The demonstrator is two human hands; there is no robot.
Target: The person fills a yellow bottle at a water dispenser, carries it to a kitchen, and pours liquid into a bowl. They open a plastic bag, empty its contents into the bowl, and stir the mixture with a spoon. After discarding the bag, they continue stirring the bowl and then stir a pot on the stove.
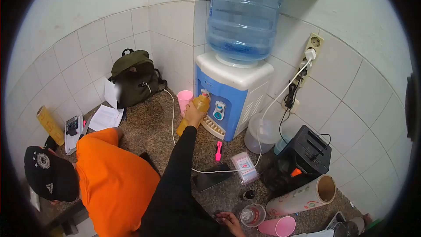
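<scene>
My left hand (pixel 193 115) reaches out in a black sleeve, its fingers wrapped round a bottle of yellow-orange juice (pixel 202 103). The bottle leans, its top close by the taps of the blue and white water dispenser (pixel 237 92). Right behind the hand stands a pink cup (pixel 185 96). At the bottom edge, my right hand (pixel 231 224) has its fingers curled together low over the counter; what they hold is too small to make out. Close to it are a clear plastic cup (pixel 252 216), a small dark bottle (pixel 249 195) and a second pink cup (pixel 280 227).
A person in an orange shirt (pixel 116 175) leans over the counter at left, near papers (pixel 106 118) and a backpack (pixel 133 81). A white cable (pixel 210 171) crosses the counter past a dark phone (pixel 213 180). Right stand a black appliance (pixel 302 156) and a large roll (pixel 298 198).
</scene>
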